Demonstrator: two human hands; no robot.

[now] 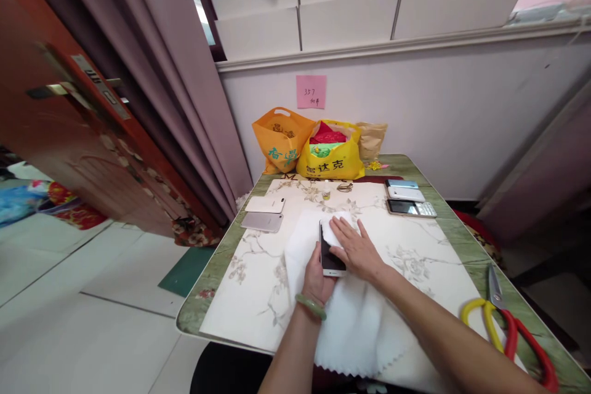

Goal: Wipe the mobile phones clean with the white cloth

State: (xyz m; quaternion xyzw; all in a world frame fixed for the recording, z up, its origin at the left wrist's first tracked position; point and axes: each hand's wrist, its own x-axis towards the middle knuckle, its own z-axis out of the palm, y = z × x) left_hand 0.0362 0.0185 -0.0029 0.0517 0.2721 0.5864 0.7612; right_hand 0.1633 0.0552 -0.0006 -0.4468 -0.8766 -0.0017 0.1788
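My left hand [318, 277], with a green bangle [311, 307] at the wrist, grips a white-framed smartphone [331, 260] by its lower left side. The phone's dark screen faces up. Over its upper part lies a small white cloth [330, 234], pressed down by my right hand [354, 246], whose fingers are stretched out and spread. Beneath both hands a large white cloth [353, 338] with a zigzag edge covers part of the table and hangs over its front. The back of the phone is hidden.
Two phones [262, 222] lie at left. Several more, including a keypad phone [410, 208], lie at right. Scissors [496, 314] with yellow and red handles sit near the right edge. A small bottle [327, 191], orange bag [281, 138] and yellow bag [331, 157] stand at the back.
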